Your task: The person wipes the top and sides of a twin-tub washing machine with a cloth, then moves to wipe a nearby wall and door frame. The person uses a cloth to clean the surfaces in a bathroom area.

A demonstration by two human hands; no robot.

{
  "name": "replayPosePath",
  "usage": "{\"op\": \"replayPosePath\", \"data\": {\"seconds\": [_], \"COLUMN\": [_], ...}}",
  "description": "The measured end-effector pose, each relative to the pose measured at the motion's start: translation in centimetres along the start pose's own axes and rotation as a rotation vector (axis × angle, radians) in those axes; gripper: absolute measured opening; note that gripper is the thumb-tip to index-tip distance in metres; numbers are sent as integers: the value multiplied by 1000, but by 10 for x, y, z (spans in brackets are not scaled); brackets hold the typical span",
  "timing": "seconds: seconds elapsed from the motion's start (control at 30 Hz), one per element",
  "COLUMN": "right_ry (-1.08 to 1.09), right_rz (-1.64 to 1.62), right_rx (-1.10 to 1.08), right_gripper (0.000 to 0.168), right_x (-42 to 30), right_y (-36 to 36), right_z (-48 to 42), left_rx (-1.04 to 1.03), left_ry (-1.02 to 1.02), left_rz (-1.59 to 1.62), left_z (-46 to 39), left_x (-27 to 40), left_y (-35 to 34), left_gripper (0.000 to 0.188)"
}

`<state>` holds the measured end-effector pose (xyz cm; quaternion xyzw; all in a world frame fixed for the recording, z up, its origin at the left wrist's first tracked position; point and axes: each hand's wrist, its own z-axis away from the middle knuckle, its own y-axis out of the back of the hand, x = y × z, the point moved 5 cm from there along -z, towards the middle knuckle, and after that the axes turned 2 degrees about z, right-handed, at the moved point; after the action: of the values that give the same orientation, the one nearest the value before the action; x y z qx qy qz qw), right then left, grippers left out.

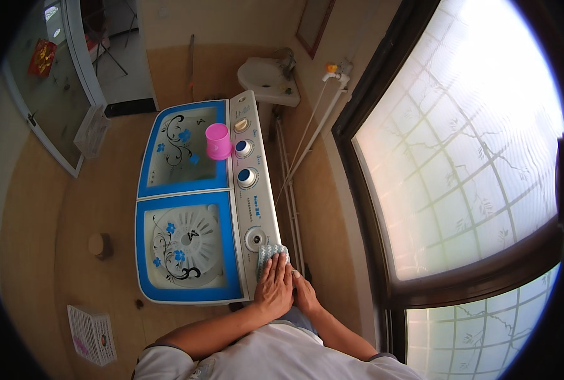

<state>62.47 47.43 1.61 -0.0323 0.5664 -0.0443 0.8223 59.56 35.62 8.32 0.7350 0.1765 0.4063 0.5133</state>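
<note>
A twin-tub washing machine (185,194) with blue-framed, flower-printed lids stands before me. My left hand (276,286) lies flat on a folded patterned cloth (273,250), which rests on the near end of the pale control panel (251,209), beside a round inlet (255,239). Just to its right, my right hand (304,293) is at the panel's outer edge, its fingertips close to the cloth; whether it grips the cloth cannot be told. A pink plastic cup (218,141) stands on the farther lid, against the panel's knobs.
Beyond the machine is a white washbasin (268,83). A tap (336,77) and pipes run along the right wall, below a large frosted window (462,142). On the floor at left are a round stool (100,246) and a white plastic basket (92,335).
</note>
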Motion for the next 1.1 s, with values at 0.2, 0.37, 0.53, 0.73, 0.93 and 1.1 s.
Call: {"op": "replayPosePath", "data": {"seconds": [0.2,0.37,0.53,0.73,0.93,1.1], "right_ry": [20,103,99,98,112,154], "right_rz": [20,-6,-1,57,50,56], "right_rx": [5,-21,-74,-121,-143,-119], "right_gripper": [63,65,65,67,70,65], "right_x": [-12,-17,-37,-26,-13,-15], "right_y": [-9,-10,-12,-5,-8,-12], "right_z": [13,-12,-47,-44,-14,-29], "left_rx": [77,23,54,92,52,11], "left_ry": [-23,33,111,105,95,132], "left_rz": [-12,101,104,68,161,193], "left_z": [13,0,-23,-21,14,12], "left_x": [-1,-8,-24,-23,-10,-11], "left_y": [-8,2,7,1,2,6], "left_gripper": [74,80,85,85,83,88]}}
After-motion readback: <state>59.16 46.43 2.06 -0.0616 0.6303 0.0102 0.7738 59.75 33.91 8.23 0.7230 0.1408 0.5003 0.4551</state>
